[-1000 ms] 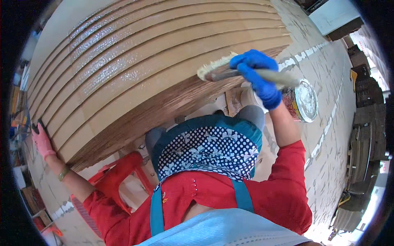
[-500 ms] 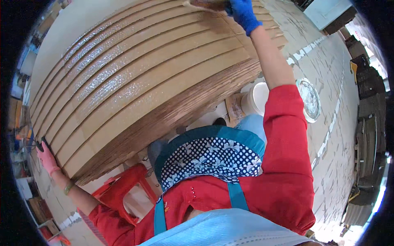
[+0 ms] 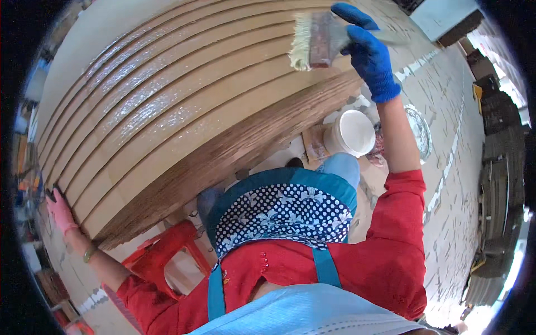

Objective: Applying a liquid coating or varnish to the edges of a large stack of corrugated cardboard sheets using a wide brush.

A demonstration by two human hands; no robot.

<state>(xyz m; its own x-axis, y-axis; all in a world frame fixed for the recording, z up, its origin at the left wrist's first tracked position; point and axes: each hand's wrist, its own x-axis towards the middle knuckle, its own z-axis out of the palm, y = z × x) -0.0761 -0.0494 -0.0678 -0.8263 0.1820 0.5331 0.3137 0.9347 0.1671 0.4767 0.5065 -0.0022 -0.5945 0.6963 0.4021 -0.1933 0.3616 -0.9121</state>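
Note:
A wide, flat brush [image 3: 320, 42] with pale bristles is gripped in my right hand [image 3: 371, 58], which wears a blue glove. The bristles point left, over the right end of a thick stack of brown cardboard sheets [image 3: 184, 137]. Those sheets overlap like steps, and wet, glossy patches shine on their left and middle strips. At the stack's left corner rests my left hand [image 3: 60, 211] in a pink glove with dark fingertips, fingers spread along the sheet ends and holding nothing. Whether the bristles touch the cardboard I cannot tell.
A white bucket [image 3: 352, 134] stands by my knee, right of the stack. Behind my right forearm is a round container with a whitish, smeared top [image 3: 417, 134]. A red plastic stool [image 3: 167, 254] is at the lower left. Dark cardboard stacks [image 3: 496, 184] line the right side.
My right hand has moved right and nearer to me with the brush, away from the stack's far side. My left hand stays at the left corner.

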